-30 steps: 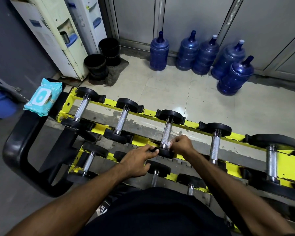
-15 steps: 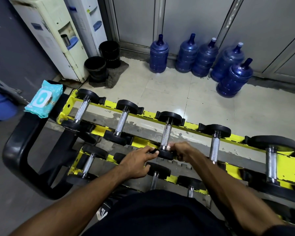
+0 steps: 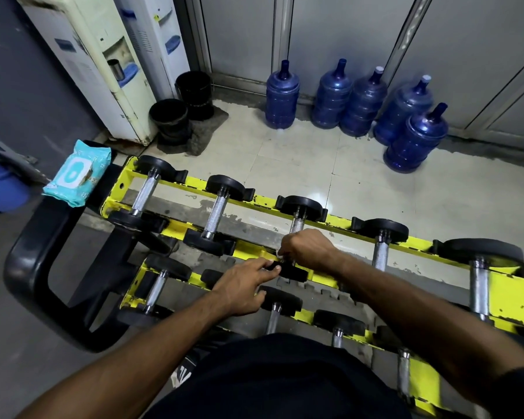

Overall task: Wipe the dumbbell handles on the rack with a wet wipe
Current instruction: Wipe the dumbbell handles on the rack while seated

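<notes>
A person's right hand [image 3: 307,249] closes around the near end of the knurled steel handle of the third dumbbell [image 3: 297,226] on the top tier of a yellow rack [image 3: 406,241], fingers curled tight; whether a wet wipe is bunched inside the fist cannot be told, as the hand hides it. The left hand [image 3: 244,285], fingers extended and lightly bent, presses its fingertips against that dumbbell's near black end plate [image 3: 291,272], apparently steadying it.

The dumbbell looks small but is iron and rubber, so it should be dense and stiff, likely to roll in its cradle unless the plate is held. The cross-hatched handle offers plenty of friction and will probably drag at a thin, soft, damp wipe, which tears easily; wrapping the wipe round the bar and twisting along its length seems the sound grip, with the other hand on the plate.

To the left on the same tier sit two more dumbbells, one [image 3: 215,214] beside the work and one [image 3: 144,192] at the rack's far-left end; to the right stand a fourth [image 3: 380,255] and a larger fifth [image 3: 478,285]. A lower tier nearer the person carries further dumbbells. A teal pack of wet wipes [image 3: 76,173] rests on the black frame [image 3: 28,267] at far left. Beyond the rack, blue water jugs [image 3: 354,101] line the far wall.
</notes>
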`<state>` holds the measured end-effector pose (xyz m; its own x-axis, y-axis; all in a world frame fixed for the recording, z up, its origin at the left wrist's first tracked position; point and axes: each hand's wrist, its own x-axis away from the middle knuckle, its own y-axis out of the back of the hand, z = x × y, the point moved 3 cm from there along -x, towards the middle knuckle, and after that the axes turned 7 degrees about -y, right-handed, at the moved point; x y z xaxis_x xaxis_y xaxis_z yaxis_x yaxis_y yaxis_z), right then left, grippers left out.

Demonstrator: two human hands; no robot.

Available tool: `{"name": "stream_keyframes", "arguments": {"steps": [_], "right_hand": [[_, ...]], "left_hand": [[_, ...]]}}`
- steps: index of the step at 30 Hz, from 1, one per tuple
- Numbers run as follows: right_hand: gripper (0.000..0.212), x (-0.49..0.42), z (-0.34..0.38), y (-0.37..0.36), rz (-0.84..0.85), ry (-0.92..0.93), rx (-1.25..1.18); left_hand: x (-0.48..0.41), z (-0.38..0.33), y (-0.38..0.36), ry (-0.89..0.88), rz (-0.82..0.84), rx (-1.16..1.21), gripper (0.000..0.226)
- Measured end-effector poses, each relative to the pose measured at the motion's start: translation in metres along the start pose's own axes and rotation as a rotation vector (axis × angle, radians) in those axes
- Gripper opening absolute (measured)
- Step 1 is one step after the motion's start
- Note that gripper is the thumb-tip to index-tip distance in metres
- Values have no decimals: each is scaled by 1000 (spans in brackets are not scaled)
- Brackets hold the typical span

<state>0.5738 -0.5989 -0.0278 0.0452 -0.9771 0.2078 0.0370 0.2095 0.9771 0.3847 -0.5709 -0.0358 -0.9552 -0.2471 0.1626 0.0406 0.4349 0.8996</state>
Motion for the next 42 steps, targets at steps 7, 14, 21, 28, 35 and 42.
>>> {"name": "stream_keyframes", "arguments": {"steps": [7,14,21,28,35,42], "right_hand": [[23,-45,29,7,612,-152,163],[18,-46,19,13,528,-205,-34],[11,30,-17,-10,47,-425,-460],[7,36,-7,-56,-266,-1150,-1315],[10,37,-7,-45,-433,-877,-1143],[22,25,-14,-25,-307,-526,-909]], "left_hand": [[5,-2,-2,1,-13,-19,65],[4,1,-2,17,-2,12,68],[3,2,-2,35,-31,69,69],[1,4,-1,44,-48,88,66],[4,-1,-7,86,-51,103,69],[0,0,-1,86,-43,103,64]]}}
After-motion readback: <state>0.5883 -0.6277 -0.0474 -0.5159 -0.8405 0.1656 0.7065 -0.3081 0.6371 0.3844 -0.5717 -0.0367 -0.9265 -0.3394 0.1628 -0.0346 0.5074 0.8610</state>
